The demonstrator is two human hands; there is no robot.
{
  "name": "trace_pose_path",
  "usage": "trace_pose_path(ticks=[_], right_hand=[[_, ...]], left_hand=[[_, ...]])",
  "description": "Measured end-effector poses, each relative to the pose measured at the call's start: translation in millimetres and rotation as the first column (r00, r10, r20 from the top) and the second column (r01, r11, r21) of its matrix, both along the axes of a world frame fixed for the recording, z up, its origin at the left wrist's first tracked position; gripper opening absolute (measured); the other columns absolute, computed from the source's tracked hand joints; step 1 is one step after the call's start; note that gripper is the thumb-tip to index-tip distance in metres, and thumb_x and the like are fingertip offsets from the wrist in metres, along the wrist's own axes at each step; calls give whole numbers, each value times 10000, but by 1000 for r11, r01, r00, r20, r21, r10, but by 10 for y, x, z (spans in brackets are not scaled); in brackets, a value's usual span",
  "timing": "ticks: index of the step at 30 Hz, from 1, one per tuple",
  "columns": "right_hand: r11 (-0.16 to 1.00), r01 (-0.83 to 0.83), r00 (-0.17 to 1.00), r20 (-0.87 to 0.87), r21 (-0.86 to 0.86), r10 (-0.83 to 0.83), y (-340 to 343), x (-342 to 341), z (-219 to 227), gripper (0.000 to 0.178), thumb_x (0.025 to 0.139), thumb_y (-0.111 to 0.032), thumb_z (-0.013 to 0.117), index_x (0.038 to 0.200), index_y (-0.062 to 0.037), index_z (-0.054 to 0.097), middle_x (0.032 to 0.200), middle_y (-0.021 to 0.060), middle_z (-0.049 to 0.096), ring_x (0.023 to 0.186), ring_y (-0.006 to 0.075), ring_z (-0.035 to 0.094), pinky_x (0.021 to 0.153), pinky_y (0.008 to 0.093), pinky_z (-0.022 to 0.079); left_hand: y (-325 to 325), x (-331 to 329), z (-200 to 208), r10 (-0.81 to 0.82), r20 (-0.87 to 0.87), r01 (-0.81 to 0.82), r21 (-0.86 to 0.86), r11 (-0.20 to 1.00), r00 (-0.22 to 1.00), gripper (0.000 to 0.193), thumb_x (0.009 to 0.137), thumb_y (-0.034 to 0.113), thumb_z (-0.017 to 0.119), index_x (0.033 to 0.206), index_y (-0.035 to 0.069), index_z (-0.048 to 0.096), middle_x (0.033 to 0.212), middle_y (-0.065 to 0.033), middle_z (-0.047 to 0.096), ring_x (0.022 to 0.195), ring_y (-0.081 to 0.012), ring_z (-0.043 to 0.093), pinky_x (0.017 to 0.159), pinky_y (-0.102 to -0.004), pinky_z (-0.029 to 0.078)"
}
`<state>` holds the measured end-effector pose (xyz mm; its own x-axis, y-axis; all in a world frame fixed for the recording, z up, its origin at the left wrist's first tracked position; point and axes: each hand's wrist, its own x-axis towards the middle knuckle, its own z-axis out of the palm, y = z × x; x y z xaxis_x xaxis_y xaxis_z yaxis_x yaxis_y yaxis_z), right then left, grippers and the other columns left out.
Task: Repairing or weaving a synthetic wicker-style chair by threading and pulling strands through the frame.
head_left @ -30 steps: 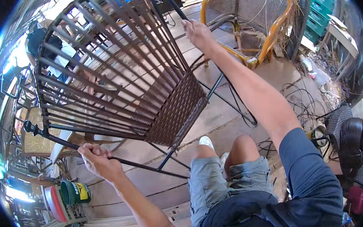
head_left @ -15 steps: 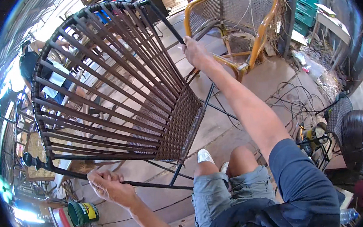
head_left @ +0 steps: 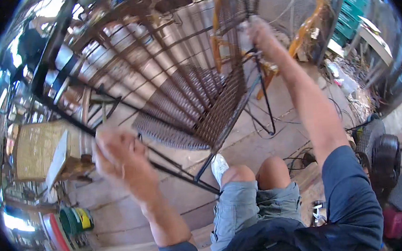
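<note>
A chair with a black tubular frame and brown plastic strips (head_left: 230, 104) is tilted in front of me. Its lower part is tightly woven, while spaced strips fan out from it toward the far side. My left hand (head_left: 126, 162) is closed round a black tube on the chair's left side. On the far right side, my right hand (head_left: 261, 35) grips the frame, its fingers partly hidden. Both hands are smeared by motion.
Behind my right hand stands a cane armchair (head_left: 313, 24) with mesh weaving. Green crates (head_left: 350, 7) are stacked at the far right. Coils of dark strip (head_left: 385, 160) lie at right. A yellow woven seat (head_left: 37, 150) and a green bucket (head_left: 76, 220) stand at left. Another person is blurred far left.
The chair has swung round and tilted, with its fanned strips going farther up and out of view. Both hands have moved with it, the right one up and rightward, the left one upward.
</note>
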<state>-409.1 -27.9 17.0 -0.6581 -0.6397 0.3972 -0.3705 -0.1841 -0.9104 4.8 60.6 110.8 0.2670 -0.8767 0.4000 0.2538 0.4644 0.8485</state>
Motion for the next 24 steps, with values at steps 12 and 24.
trace_pose_path(ticks=[12,24], right_hand=[[949,277,932,-283,149,-228,1200,1221,-267,312,916,-290,431,919,17,486,771,240,580,736,406,578,655,469,448],[1000,-2,960,-278,10,5,1363,2411,-732,167,840,-142,562,941,-16,519,786,219,549,737,404,539,637,450,428]], left_hand=[[-2092,737,-78,586,670,-296,-507,810,456,349,902,271,484,1004,-54,557,890,-169,521,791,-261,528,665,-381,421],[-2581,2113,-1163,-26,585,-188,303,934,811,298,778,69,564,1068,6,549,763,-69,601,685,-117,557,592,-242,478]])
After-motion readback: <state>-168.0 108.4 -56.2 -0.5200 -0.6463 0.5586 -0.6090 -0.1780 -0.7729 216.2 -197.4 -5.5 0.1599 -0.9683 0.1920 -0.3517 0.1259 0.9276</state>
